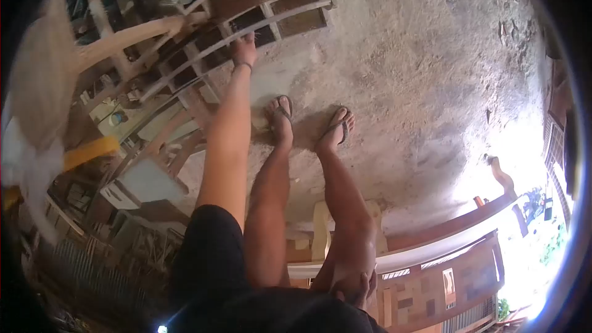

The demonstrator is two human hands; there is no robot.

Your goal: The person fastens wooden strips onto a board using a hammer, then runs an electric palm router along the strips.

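Wooden frame (246,28): lying on the dusty floor (419,55) beside stacked woodwork (123,61), gripped at one slat by the left hand (244,51); not yet lifted. Right hand (357,287): resting on the knee, finger state indiscernible.

Rough concrete floor (407,43) with dust and cracks, stacked timber frames (185,55) at left, yellow bar (89,151), low curved wall (444,234) at lower right, patterned gate (444,290), bright daylight and greenery (552,246) beyond

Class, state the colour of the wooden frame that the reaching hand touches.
Pale, unpainted wood, the frame under the left hand; head view.
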